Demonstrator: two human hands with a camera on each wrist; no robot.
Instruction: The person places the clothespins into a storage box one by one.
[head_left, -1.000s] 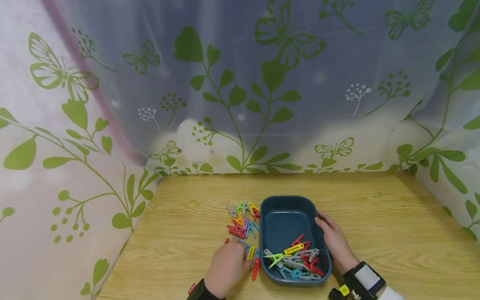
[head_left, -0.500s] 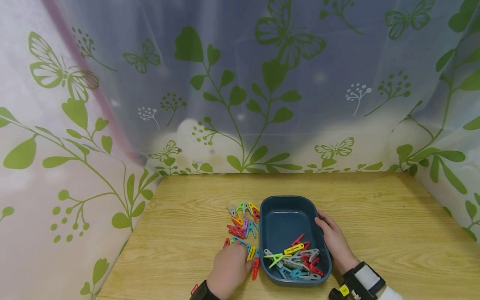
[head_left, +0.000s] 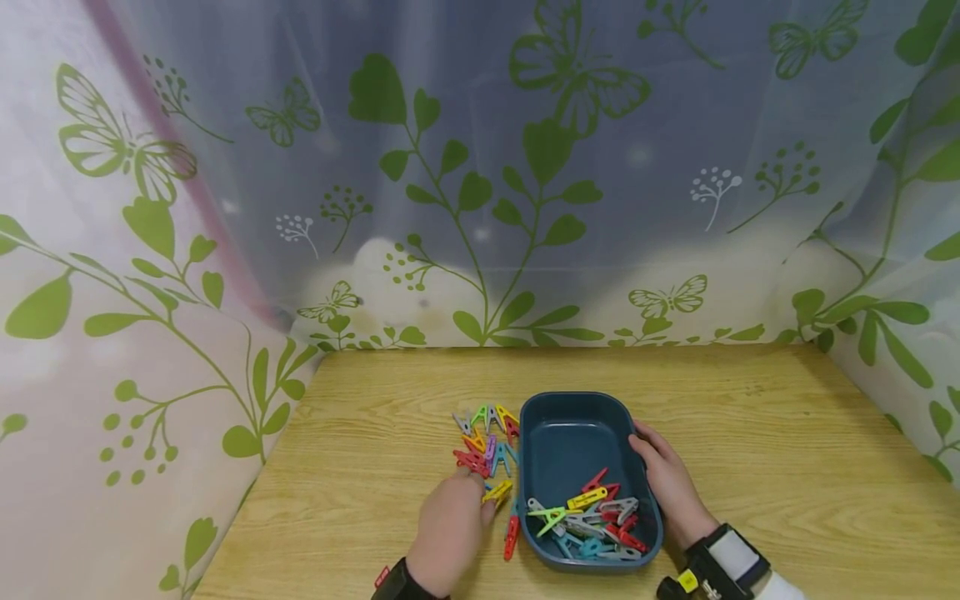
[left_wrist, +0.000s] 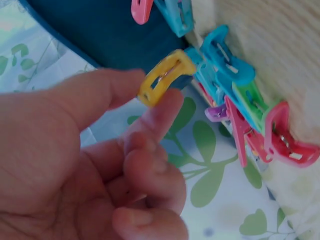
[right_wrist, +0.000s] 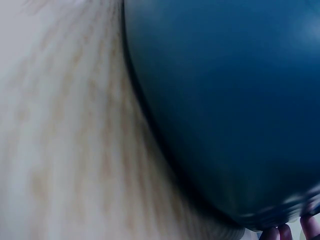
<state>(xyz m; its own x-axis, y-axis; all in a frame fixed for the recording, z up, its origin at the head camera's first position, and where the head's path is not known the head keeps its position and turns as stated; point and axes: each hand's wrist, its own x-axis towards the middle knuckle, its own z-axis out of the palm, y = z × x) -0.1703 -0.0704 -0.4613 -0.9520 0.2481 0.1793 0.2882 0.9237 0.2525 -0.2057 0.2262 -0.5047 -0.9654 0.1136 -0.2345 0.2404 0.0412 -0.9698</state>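
My left hand [head_left: 450, 529] pinches a yellow plastic clothespin [left_wrist: 165, 77] between thumb and index finger, just left of the box. The other fingers of that hand curl in toward the palm. Several coloured clothespins lie on the table past its fingertips, among them a purple one [head_left: 491, 452] and a red one [head_left: 471, 462]. Along the right side of the dark blue box [head_left: 573, 442], my right hand [head_left: 671, 483] holds the rim, thumb on top and fingers against the outer wall. Inside the box, several clothespins [head_left: 588, 525] are heaped at the near end.
A red clothespin [head_left: 512, 537] lies close against the box's left wall. Farther back, a green clothespin [head_left: 480, 415] and others sit in a loose group. The wooden table [head_left: 787, 433] ends at a patterned curtain [head_left: 480, 208].
My left hand has lifted the yellow clothespin from the near group and turned it, shifting slightly to the left. The right hand and the box have stayed put.
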